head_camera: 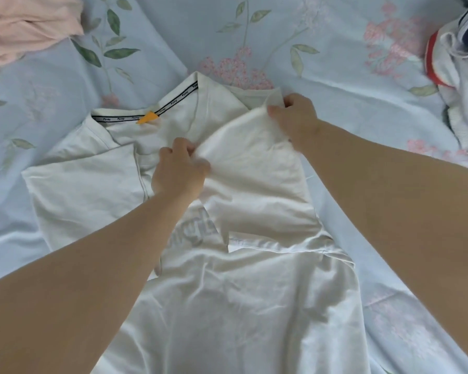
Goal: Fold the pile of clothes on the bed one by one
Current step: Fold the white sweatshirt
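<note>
A white T-shirt [238, 298] lies spread on the bed, collar away from me, with a black-and-white neck tape and an orange tag [147, 117]. Its right sleeve [254, 163] is folded in over the chest. My left hand [179, 171] pinches the sleeve's near edge at the shirt's middle. Near the right shoulder, my right hand [295, 120] grips the sleeve's far corner. The left sleeve [81, 184] lies flat, stretched out to the left. Grey lettering shows faintly through the fabric below my left hand.
The bed sheet [254, 33] is pale blue with pink flowers and green leaves. A pink garment [25, 25] lies crumpled at the top left. At the right edge sits a heap of clothes [459, 63], white, red and navy.
</note>
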A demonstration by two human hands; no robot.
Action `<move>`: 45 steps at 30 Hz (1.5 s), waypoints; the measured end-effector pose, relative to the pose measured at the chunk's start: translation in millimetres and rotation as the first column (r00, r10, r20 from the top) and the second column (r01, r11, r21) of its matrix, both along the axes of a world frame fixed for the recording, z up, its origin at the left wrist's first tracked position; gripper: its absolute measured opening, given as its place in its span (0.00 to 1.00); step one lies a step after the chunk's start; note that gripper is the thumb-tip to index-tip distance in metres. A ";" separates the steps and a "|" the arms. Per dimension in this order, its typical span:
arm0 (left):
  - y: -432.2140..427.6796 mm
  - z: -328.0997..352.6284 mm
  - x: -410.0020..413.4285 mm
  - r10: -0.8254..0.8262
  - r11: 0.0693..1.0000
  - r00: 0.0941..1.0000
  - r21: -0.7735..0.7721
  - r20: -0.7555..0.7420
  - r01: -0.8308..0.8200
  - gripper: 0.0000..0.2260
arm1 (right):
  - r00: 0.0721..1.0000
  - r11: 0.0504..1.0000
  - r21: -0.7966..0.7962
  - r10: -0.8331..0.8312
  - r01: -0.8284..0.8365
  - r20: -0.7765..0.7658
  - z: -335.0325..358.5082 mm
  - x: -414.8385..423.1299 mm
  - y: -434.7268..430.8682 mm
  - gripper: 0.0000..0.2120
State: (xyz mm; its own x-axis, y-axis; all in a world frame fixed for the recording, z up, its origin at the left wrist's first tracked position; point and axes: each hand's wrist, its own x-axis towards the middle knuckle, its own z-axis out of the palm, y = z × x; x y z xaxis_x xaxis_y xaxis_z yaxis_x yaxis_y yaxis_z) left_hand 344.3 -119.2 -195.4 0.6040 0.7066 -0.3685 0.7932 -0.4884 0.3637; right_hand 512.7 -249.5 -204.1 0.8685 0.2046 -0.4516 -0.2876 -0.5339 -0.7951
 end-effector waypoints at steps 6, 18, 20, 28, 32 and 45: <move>-2.0 -0.4 31.1 0.020 0.998 0.956 -0.057 0.293 -0.004 0.03 | 0.967 0.984 -0.027 -0.170 0.178 0.190 2.8 15.2 -15.9 0.12; -74.7 -13.8 -66.5 -0.082 0.980 0.965 -0.153 0.250 0.123 0.39 | 0.989 0.999 -0.035 0.000 -0.005 -0.151 14.9 -120.7 -129.2 0.10; -96.0 -12.3 -94.6 -0.178 0.970 0.964 -0.131 0.199 0.206 0.38 | 0.973 0.993 -0.072 0.079 -0.097 -0.215 18.9 -151.4 -155.4 0.09; -145.9 3.8 -173.4 -0.462 0.881 0.885 -0.145 -0.054 0.451 0.38 | 0.962 0.973 -0.152 -0.201 0.174 -0.185 25.1 -209.9 -221.9 0.13; -164.8 4.6 -211.3 -0.582 0.813 0.799 -0.117 -0.148 0.570 0.34 | 0.827 0.948 0.066 -0.235 0.311 -0.510 31.4 -236.8 -224.8 0.10; -217.9 4.4 -317.0 -0.608 0.794 0.777 -0.144 -0.163 0.590 0.34 | 0.842 0.987 0.031 0.150 -0.157 -0.518 41.1 -333.1 -294.1 0.23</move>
State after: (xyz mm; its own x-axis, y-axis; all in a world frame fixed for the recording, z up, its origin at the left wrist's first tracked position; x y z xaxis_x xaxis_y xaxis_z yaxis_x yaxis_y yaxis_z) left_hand 27.3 -337.1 -191.1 0.8069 0.1883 -0.5599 0.4072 -0.8640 0.2963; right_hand 179.7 -543.6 -163.0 0.4664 0.3073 -0.8295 -0.5683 -0.6144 -0.5473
